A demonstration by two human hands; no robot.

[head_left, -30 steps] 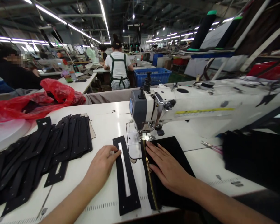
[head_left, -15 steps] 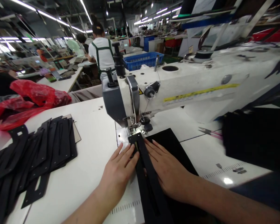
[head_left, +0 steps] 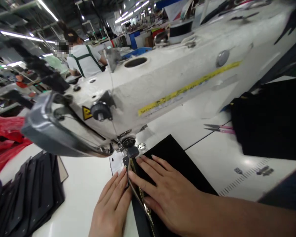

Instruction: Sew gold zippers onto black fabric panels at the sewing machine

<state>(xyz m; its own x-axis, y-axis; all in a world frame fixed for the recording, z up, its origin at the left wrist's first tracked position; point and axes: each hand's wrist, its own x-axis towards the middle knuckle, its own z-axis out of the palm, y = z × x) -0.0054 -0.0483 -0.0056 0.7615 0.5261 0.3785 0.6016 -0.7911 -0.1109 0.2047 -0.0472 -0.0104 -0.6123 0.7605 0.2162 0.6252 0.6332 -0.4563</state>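
Note:
A white sewing machine (head_left: 167, 89) stands over a black fabric piece (head_left: 175, 158). A gold-toothed zipper (head_left: 147, 207) runs along the black material toward the needle area, its metal pull showing between my hands. My left hand (head_left: 113, 200) lies flat at the left edge of the material, fingers stretched toward the presser foot. On the right of the zipper, my right hand (head_left: 172, 194) rests spread on the black material, its fingertips just below the foot. The foot and needle are mostly hidden behind the machine head.
Stacked black slotted strips (head_left: 27, 194) lie at the left, near red plastic (head_left: 5, 138). Snips (head_left: 219, 128) with pink handles lie right, beside a dark fabric pile (head_left: 268, 121). A person (head_left: 85, 59) in white sits beyond the machine.
The view has moved closer and tilted, so the machine head looms larger at the left. My right hand has shifted left over the material, and the zipper and its pull now show.

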